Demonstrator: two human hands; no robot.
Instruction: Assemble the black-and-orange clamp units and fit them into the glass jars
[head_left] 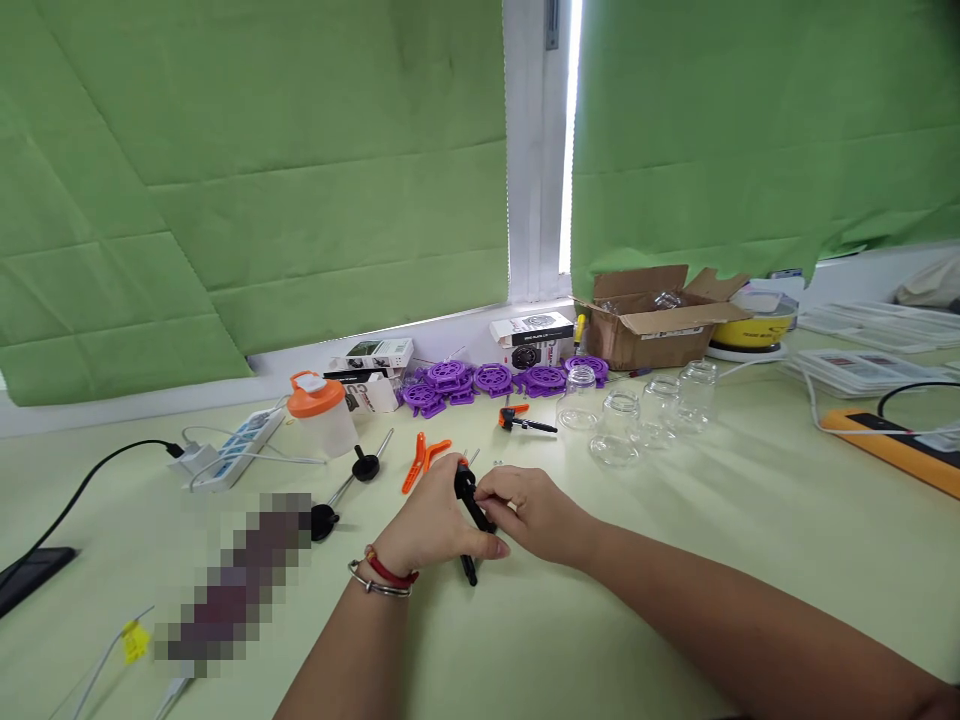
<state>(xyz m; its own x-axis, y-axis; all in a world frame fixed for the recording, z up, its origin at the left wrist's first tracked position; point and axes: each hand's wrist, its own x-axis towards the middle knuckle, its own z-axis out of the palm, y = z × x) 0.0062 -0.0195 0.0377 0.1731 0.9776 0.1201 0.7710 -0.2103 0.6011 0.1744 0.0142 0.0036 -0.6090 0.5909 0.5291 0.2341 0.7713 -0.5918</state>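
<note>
My left hand [431, 520] wraps round a black plastic clamp part [474, 505], its thumb stretched along the near side. A black rod-like end [469, 570] shows below the palm. On the part's right side, my right hand [525, 505] has its thumb and fingertips pinched together; whatever lies between them is hidden. Just beyond the hands are loose orange handle pieces [424, 460] and a black and orange clamp [525, 420]. Left of them, two black round knobs [365, 467] lie on the table with thin metal rods.
Purple plastic reels [493, 380] and small printed boxes [531, 338] line the wall. Clear glass jars [615, 430] stand at right, before an open cardboard box [652, 335]. At left are an orange-lidded shaker bottle [322, 410], a power strip [244, 450], cables and a blurred-out object.
</note>
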